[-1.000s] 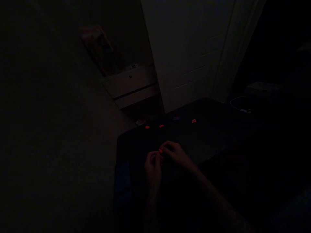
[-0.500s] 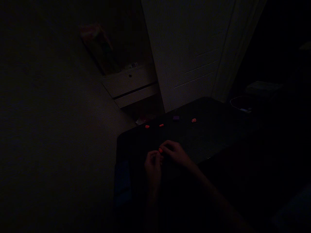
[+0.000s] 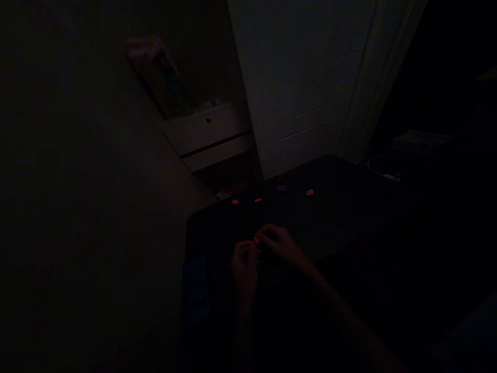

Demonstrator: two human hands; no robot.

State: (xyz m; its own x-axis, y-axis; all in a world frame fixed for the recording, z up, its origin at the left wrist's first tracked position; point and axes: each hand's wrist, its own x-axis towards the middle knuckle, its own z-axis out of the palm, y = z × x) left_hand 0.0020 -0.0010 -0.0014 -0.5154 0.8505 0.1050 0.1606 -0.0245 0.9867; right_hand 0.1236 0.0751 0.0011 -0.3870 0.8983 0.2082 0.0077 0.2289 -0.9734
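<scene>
The scene is very dark. Over a dark table (image 3: 287, 220), my left hand (image 3: 245, 261) and my right hand (image 3: 278, 243) meet at their fingertips. Both pinch a small bright orange-red lump (image 3: 256, 240), whose kind is too dim to make out; it may be soft like clay. Farther back on the table lie an orange-red rounded piece (image 3: 235, 202), a short orange-red bar (image 3: 258, 200) and a pinkish-orange lump (image 3: 309, 192). Between the bar and the lump is a dark purple block (image 3: 281, 188).
At the table's left side lies a dark blue flat object (image 3: 195, 290). A white cable (image 3: 375, 165) curls at the far right, near a pale box-like thing (image 3: 421, 139). Behind the table stand a pale door (image 3: 303, 93) and a drawer unit (image 3: 213, 127); a wall (image 3: 116, 207) runs along the left.
Both hands stay nearly still, fingers pressed on the small orange-red lump. The pieces on the table keep their places; the view shifts only slightly.
</scene>
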